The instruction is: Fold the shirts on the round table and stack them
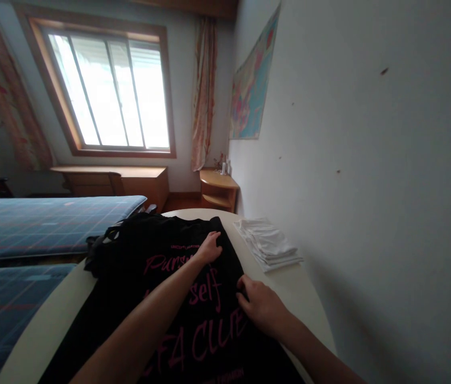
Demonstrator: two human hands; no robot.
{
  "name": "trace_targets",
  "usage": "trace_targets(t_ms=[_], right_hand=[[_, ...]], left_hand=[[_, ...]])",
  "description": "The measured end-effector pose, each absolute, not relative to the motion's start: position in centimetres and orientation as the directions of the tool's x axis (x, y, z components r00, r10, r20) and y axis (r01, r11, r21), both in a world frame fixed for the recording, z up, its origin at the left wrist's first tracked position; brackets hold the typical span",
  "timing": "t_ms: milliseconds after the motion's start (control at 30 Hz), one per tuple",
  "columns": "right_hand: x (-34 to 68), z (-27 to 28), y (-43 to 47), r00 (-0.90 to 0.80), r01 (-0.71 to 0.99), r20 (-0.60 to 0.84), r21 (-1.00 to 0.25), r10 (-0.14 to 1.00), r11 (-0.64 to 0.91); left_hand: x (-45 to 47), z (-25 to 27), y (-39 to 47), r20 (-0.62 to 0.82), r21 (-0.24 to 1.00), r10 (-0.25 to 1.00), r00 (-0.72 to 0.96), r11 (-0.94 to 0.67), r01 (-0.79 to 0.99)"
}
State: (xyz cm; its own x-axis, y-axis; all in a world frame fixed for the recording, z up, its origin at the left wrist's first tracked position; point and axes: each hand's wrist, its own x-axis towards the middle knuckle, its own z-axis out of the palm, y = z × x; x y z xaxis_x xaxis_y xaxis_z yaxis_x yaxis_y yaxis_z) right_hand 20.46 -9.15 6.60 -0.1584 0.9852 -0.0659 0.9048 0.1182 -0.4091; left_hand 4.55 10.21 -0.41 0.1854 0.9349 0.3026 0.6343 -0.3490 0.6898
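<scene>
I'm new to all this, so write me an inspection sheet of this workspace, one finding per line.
Surface: pale round-edged table, largely covered.
Job's things: black garment with pink lettering, spread on the table, bunched at its far left.
Clutter: stack of folded white cloth on the table, right of the garment.
Hands: left hand on the garment near its far right corner; right hand nearer, fingers curled at its right edge. Firmness of grip: cannot tell.
Cables: nothing seen.
Surroundings: blue plaid mattress to the left; window, floral curtain and corner shelf beyond; wall map.
</scene>
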Motion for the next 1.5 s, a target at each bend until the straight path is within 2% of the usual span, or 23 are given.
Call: trace_targets(t_ms=[133,200,267,367,433,567,667,800,867,1000,1067,1133,1200,1267,1300,1367,1400,1500], right_hand=[[18.5,8.3,-9.9,-0.253,0.689,0.055,-0.690,0.966,0.220],[17.5,8.4,-10.4,-0.310,0.620,0.067,-0.742,0.948,0.255],[16.8,7.9,-11.0,-0.362,0.655,0.016,-0.707,0.932,0.267],[16.3,7.1,-11.9,-0.395,0.789,-0.131,-0.556,0.909,0.263],[16.2,6.9,-12.6,-0.409,0.816,-0.175,-0.510,0.896,0.273],[15.7,7.8,-13.8,-0.485,0.719,-0.132,-0.623,0.864,0.308],[15.4,8.3,-13.9,-0.643,0.609,-0.155,-0.698,0.750,0.377],[15.7,7.8,-13.2,-0.755,0.564,-0.224,-0.701,0.616,0.436],[15.9,7.5,-13.0,-0.789,0.559,-0.282,-0.699,0.547,0.446],[16.1,7.2,-13.1,-0.885,0.462,-0.334,-0.722,0.324,0.515],[16.2,7.2,-13.1,-0.891,0.452,-0.347,-0.734,0.292,0.507],[16.4,7.3,-12.8,-0.857,0.502,-0.346,-0.728,0.382,0.467],[16.9,7.3,-12.0,-0.729,0.616,-0.269,-0.659,0.630,0.432],[17.6,7.0,-11.0,-0.446,0.800,-0.128,-0.500,0.886,0.331],[17.9,6.8,-10.4,-0.293,0.882,-0.071,-0.406,0.953,0.241],[18.6,6.2,-9.4,-0.084,0.964,-0.037,-0.254,0.996,0.072],[18.9,5.8,-9.0,-0.045,0.975,-0.049,-0.220,0.998,0.033],[19.4,4.5,-8.4,-0.076,0.959,-0.112,-0.280,0.991,0.042]], left_hand=[[3.0,0.9,11.0,0.329,0.682,0.939,0.099,-0.309,0.663],[1.6,1.1,11.2,0.331,0.671,0.941,0.070,-0.287,0.684],[0.2,0.9,11.0,0.326,0.652,0.943,0.070,-0.278,0.706],[-1.1,0.0,10.4,0.302,0.619,0.948,0.105,-0.278,0.735],[-1.5,-0.5,10.1,0.286,0.596,0.949,0.130,-0.283,0.751],[-1.6,-0.7,10.0,0.278,0.547,0.949,0.148,-0.283,0.788],[-1.7,-0.4,9.7,0.259,0.493,0.953,0.157,-0.270,0.827],[-1.9,0.4,8.1,0.265,0.399,0.942,0.207,-0.303,0.866],[-1.7,1.0,7.1,0.287,0.338,0.909,0.302,-0.391,0.856],[-0.6,2.2,5.7,0.269,0.135,0.772,0.576,-0.623,0.771],[0.0,2.5,5.4,0.241,0.062,0.731,0.639,-0.668,0.742],[0.7,2.5,5.3,0.210,0.008,0.716,0.665,-0.682,0.731],[1.2,2.5,5.4,0.175,-0.050,0.717,0.675,-0.678,0.733],[1.7,2.5,5.5,0.151,-0.094,0.726,0.671,-0.665,0.741],[2.0,2.5,5.6,0.146,-0.106,0.733,0.665,-0.656,0.747],[2.5,2.7,5.9,0.145,-0.113,0.745,0.651,-0.641,0.759],[2.7,2.8,6.0,0.143,-0.118,0.751,0.644,-0.633,0.765],[3.4,2.9,6.5,0.135,-0.138,0.769,0.625,-0.610,0.780]])
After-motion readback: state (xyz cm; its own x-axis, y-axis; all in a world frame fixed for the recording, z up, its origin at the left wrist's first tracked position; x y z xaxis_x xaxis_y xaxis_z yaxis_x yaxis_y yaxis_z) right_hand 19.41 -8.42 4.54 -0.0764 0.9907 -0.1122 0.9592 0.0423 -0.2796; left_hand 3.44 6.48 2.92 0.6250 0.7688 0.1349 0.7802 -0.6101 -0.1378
